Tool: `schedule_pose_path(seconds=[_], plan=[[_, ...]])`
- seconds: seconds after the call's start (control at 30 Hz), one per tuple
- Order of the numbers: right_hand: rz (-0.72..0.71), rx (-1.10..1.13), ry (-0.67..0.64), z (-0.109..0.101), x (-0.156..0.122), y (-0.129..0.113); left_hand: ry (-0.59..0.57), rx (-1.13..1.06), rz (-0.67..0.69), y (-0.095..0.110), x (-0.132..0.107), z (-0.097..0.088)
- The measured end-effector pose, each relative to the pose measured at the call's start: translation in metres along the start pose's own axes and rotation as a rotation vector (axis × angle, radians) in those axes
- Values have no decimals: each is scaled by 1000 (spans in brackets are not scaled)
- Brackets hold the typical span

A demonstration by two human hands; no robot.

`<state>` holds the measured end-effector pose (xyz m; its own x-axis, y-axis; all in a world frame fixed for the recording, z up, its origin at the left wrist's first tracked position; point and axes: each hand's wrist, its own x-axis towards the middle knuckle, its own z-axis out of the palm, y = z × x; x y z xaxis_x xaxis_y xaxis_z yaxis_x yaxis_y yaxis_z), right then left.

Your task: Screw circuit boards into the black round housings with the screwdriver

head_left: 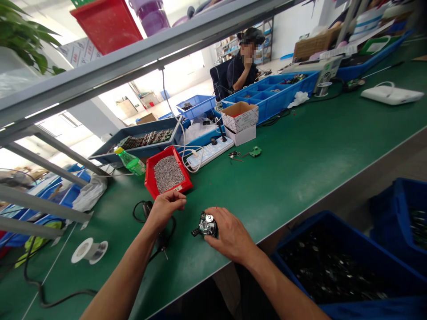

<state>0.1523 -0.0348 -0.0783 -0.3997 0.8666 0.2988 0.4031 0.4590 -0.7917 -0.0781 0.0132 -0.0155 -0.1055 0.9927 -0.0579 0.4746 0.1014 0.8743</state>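
Black plastic part (206, 226) is gripped by right hand (230, 233) fingers on the green table (300, 164); left hand (166, 206), fingers curled together, is held beside red tray (167, 174).

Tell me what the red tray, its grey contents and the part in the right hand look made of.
Red tray: likely moulded plastic, smooth, glossy. Grey contents: probably tiny metal pieces; dull silver, grainy. Part in the right hand: seemingly black plastic with a shiny metal disc.

One red tray (150, 181), one green bottle (131, 162), two stacked cardboard boxes (240, 122)
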Motion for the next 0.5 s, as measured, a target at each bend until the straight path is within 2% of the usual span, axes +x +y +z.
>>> schedule_pose_path(seconds=[0.17,0.37,0.5], plan=[[3,-2,-2,0,0,0,-188,-118,-111,4,-9,1],[4,-2,-1,-1,0,0,-350,-86,-60,19,-24,14],[-2,1,7,1,-1,1,-426,-18,-44,22,-28,22]])
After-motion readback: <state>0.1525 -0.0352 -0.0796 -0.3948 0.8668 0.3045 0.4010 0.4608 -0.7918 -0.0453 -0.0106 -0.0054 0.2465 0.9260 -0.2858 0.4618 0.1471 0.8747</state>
